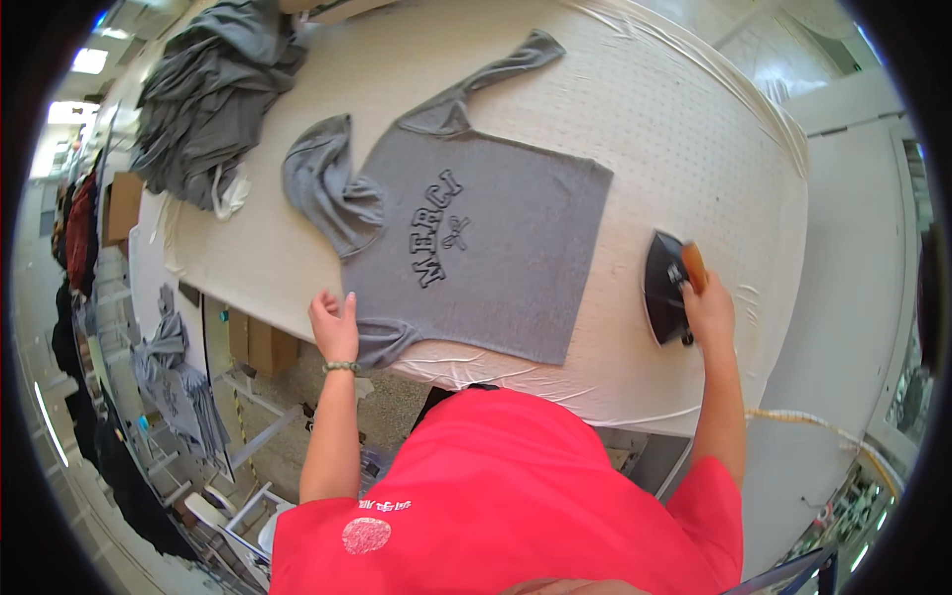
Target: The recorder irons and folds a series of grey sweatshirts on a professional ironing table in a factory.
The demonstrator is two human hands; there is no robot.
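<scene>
A grey hooded sweatshirt (516, 248) with dark lettering on its chest lies flat on the padded ironing table (714, 169). Its hood (332, 188) points left, one sleeve (511, 67) stretches toward the far side, and the other sleeve (387, 340) bends near the front edge. Close to that near sleeve, my left hand (335, 322) is held with thumb and fingers apart and nothing in it. My right hand (709, 309) grips the brown handle of a black iron (664, 288), to the right of the sweatshirt hem and apart from it.
Heaped grey garments (213, 99) take up the far left of the table. A cord or hose (823, 424) runs off at the right. Below the left edge are a cardboard box (263, 347) and another grey garment (174, 382). A white cabinet (843, 228) stands at right.
</scene>
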